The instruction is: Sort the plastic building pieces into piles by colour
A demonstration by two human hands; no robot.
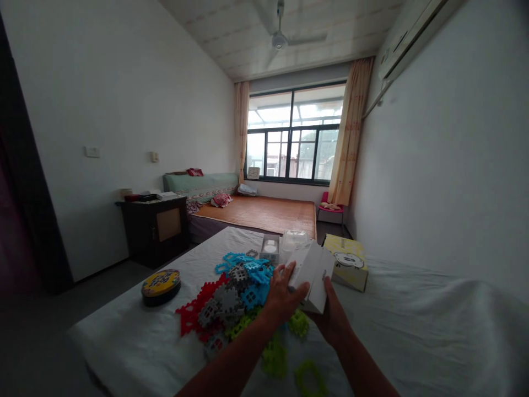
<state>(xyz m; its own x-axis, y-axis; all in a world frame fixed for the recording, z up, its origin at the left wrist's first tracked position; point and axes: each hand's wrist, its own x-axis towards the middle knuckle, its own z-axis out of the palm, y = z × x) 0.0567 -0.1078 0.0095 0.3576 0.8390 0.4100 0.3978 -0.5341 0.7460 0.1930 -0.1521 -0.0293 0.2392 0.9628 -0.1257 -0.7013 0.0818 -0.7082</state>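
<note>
A white cardboard box (316,270) is held up off the cloth between both hands, tilted. My left hand (285,292) grips its left side, thumb across the near part. On the box's right side and underside, my right hand (333,314) is closed. Below and to the left lies a heap of plastic building pieces: blue ones (253,267), grey ones (227,303), red ones (188,320) and green ones (275,353). Beyond the hands are a small grey box with a round white window (270,248) and a clear plastic container (294,239), partly hidden by the white box.
A yellow printed box (349,262) stands right of my hands. The round yellow-and-black tin (161,286) sits at left on the white cloth (124,336). Farther back are a bed (264,212), a dark cabinet (144,229) and a pink chair (330,207).
</note>
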